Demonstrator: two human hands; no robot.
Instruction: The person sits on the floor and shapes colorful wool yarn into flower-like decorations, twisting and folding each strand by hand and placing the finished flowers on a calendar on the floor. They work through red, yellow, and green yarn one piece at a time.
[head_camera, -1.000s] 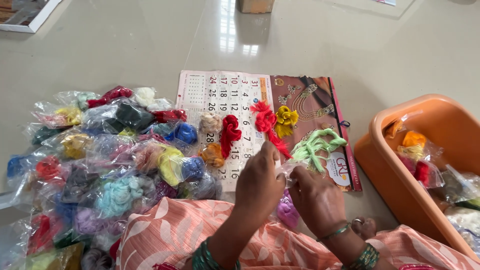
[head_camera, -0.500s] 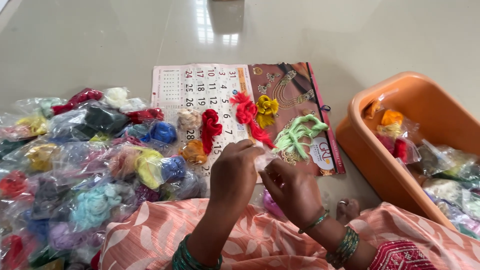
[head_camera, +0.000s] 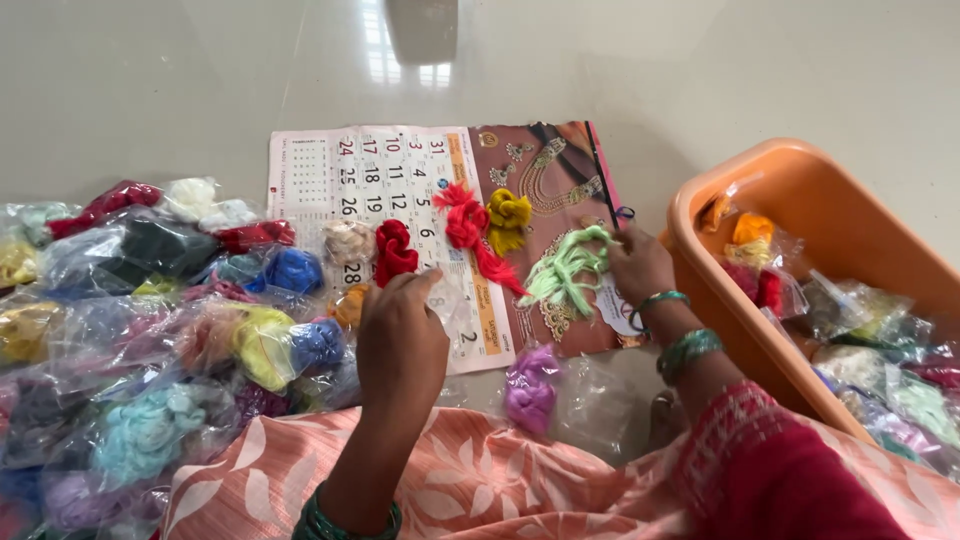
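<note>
A calendar sheet (head_camera: 350, 165) lies on the floor with small thread bundles on it: red (head_camera: 395, 250), red-orange (head_camera: 470, 225), yellow (head_camera: 508, 218) and cream (head_camera: 347, 240). My right hand (head_camera: 640, 265) is by the sheet's right edge, its fingers closed on the end of a light green thread bundle (head_camera: 565, 270). My left hand (head_camera: 400, 335) hovers over the sheet's lower middle, fingertips pinched on a small clear plastic bag (head_camera: 450, 300). A purple bundle in a clear bag (head_camera: 532, 385) lies near my knee.
A heap of clear bags with coloured thread (head_camera: 150, 320) covers the floor on the left. An orange plastic tub (head_camera: 790, 190) with more bagged thread stands on the right. Glossy tiled floor (head_camera: 700, 70) stretches beyond the sheet.
My hands, together over the sheet before, have parted. The right hand has gone right to the green bundle; the left stays over the calendar. The view has tilted slightly.
</note>
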